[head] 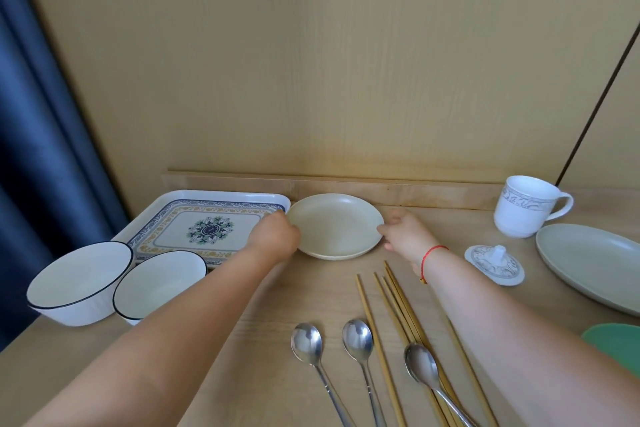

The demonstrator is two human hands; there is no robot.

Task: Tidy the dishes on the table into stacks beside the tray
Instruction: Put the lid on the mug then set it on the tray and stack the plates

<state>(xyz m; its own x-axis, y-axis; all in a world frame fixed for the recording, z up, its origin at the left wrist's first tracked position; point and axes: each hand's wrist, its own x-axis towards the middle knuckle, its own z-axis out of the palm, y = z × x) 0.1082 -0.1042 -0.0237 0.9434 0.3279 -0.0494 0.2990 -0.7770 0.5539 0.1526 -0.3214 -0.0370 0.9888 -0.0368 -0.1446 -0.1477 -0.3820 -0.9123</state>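
A round cream plate (335,224) lies on the wooden table just right of the patterned tray (194,229). My left hand (273,234) grips the plate's left rim and my right hand (405,234) pinches its right rim. Two white bowls with dark rims stand at the left: a larger bowl (78,281) and a smaller bowl (159,282), which overlaps the tray's front edge. At the right edge lie an oval pale green plate (588,262) and part of a green dish (620,340).
A white patterned cup (526,206) stands at the back right, its lid (493,263) lying in front of it. Several wooden chopsticks (398,315) and three metal spoons (308,345) lie near me. A blue curtain (41,149) hangs at the left, and a wooden wall stands behind.
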